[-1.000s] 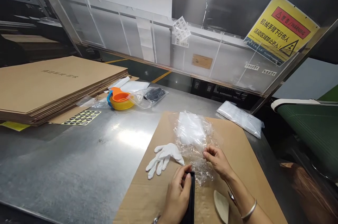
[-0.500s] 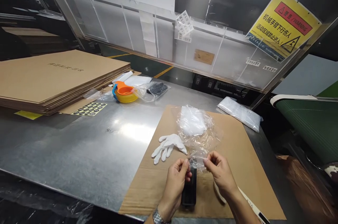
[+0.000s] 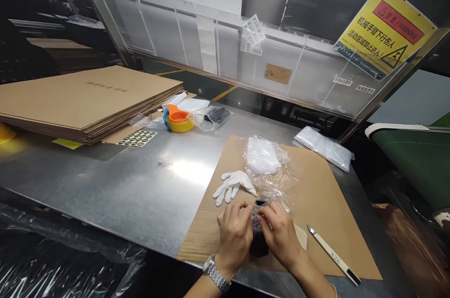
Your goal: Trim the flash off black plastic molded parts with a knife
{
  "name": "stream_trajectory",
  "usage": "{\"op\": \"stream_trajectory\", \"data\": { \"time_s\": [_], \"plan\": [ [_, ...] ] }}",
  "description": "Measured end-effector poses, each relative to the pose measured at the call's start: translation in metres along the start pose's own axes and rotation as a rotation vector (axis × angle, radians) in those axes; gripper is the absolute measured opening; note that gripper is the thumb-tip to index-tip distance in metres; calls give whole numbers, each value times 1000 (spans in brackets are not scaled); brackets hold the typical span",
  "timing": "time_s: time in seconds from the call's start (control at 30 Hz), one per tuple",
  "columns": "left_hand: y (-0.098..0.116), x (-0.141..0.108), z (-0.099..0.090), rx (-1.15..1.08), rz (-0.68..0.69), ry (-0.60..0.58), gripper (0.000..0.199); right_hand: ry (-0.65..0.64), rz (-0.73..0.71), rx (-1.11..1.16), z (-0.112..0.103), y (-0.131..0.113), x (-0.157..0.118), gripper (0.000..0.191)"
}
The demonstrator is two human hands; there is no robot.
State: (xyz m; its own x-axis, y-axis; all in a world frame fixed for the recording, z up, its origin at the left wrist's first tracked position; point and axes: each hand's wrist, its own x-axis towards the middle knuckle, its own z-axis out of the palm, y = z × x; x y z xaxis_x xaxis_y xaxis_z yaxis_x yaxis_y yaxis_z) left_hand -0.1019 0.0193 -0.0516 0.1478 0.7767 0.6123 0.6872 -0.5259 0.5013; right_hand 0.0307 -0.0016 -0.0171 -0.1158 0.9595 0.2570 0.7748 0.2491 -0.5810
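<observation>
My left hand (image 3: 236,230) and my right hand (image 3: 278,228) are close together over a black object (image 3: 259,242) on the cardboard sheet (image 3: 312,190). The fingers of both hands are bent in a pinch at its upper part, with a bit of clear film between them. Just beyond my hands lies crumpled clear plastic wrap around a white folded item (image 3: 262,155). A white glove (image 3: 235,185) rests to the left of the wrap. At the right of my right hand lies a pale knife-like tool (image 3: 333,255) marked A26.
Stacked flat cardboard (image 3: 105,96) stands at the left, near a sticker sheet (image 3: 138,138), a tape roll (image 3: 178,120) and a bagged dark item (image 3: 218,114). A white plastic packet (image 3: 324,148) lies back right, before a clear barrier (image 3: 228,54).
Both hands have come closer together, down over the black object. The pale tool, partly hidden by my right arm before, now shows fully. A yellow blurred thing has appeared at the left edge.
</observation>
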Motion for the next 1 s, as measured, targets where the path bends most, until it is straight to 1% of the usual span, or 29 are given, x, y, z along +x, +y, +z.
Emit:
{"op": "stream_trajectory", "data": {
  "time_s": [0.1,0.17,0.23,0.37,0.43,0.5,0.6,0.67,0.73,0.77,0.83,0.87,0.93,1.0],
  "plan": [
    [-10,-3,-2,45,44,23,27,8,-41,-67,5,2,-2,22],
    [-18,-6,-4,65,100,-12,24,7,-54,-94,8,4,-6,23],
    [-27,-8,-7,95,118,-44,23,25,-31,-117,12,6,-13,20],
    [-43,-11,-9,165,44,-39,24,106,166,-192,27,13,-37,26],
    [-47,-14,-9,175,17,-57,24,104,259,-207,33,17,-51,27],
    [-47,-17,-7,166,-3,-97,23,77,317,-188,34,20,-64,29],
    [-43,-20,-6,127,-54,-162,23,36,345,-109,24,21,-83,33],
    [-39,-21,-6,83,-101,-202,24,1,342,-1,17,19,-95,37],
    [-34,-20,-6,13,-141,-248,25,-54,355,205,15,15,-106,41],
    [-32,-20,-6,-33,-156,-275,25,-98,387,335,17,13,-110,44],
    [-29,-19,-7,-147,-175,-337,24,-203,495,563,22,11,-115,51],
    [-28,-18,-8,-209,-181,-369,23,-247,553,623,25,10,-116,54],
    [-27,-17,-10,-322,-190,-430,23,-294,647,660,30,12,-116,58],
    [-26,-17,-13,-405,-192,-482,25,-278,675,627,32,15,-115,59]
  ]
}}
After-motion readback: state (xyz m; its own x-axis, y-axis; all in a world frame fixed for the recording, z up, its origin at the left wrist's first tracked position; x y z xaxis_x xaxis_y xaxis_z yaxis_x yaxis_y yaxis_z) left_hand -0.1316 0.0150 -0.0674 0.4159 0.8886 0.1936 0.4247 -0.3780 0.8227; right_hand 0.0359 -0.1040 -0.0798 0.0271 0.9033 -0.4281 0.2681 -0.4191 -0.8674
